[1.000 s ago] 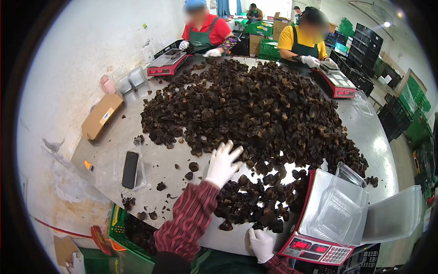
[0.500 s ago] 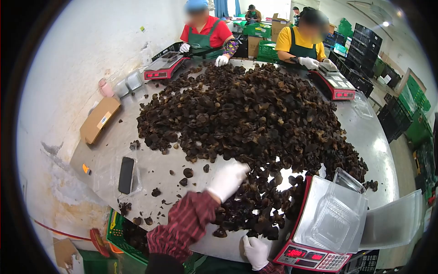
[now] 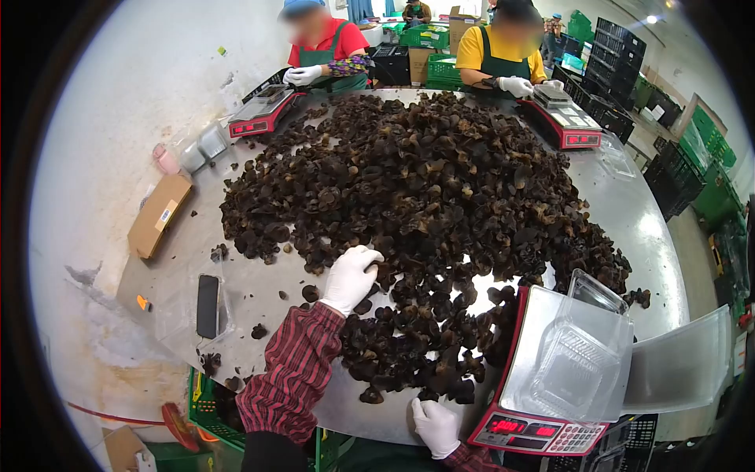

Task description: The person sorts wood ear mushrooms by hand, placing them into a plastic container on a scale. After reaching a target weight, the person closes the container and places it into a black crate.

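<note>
A broad heap of dark brown wood ear mushrooms (image 3: 417, 181) covers the middle of the metal table. My left hand (image 3: 351, 277), in a white glove, is at the heap's near left edge with its fingers curled down; whatever is under them is hidden. Nearer me lies a thinner spread of mushroom pieces (image 3: 417, 338). At the table's front edge, just below that spread, my white-gloved right hand (image 3: 436, 426) rests with its fingers curled, their inner side out of sight. Right of it stands a red scale (image 3: 523, 433) bearing a clear plastic container (image 3: 578, 366).
Clear plastic lids or trays (image 3: 680, 362) stand right of the scale. A phone (image 3: 208, 307) and a cardboard box (image 3: 160, 216) lie on the left. Two gloved co-workers sit across the table by a left scale (image 3: 263, 118) and a right scale (image 3: 578, 138). A green crate (image 3: 203, 401) is below.
My left hand has moved left and away from me, from the thinner spread to the heap's edge. My right hand has barely shifted. The red-shirted co-worker's hands have come together. The view has shifted slightly.
</note>
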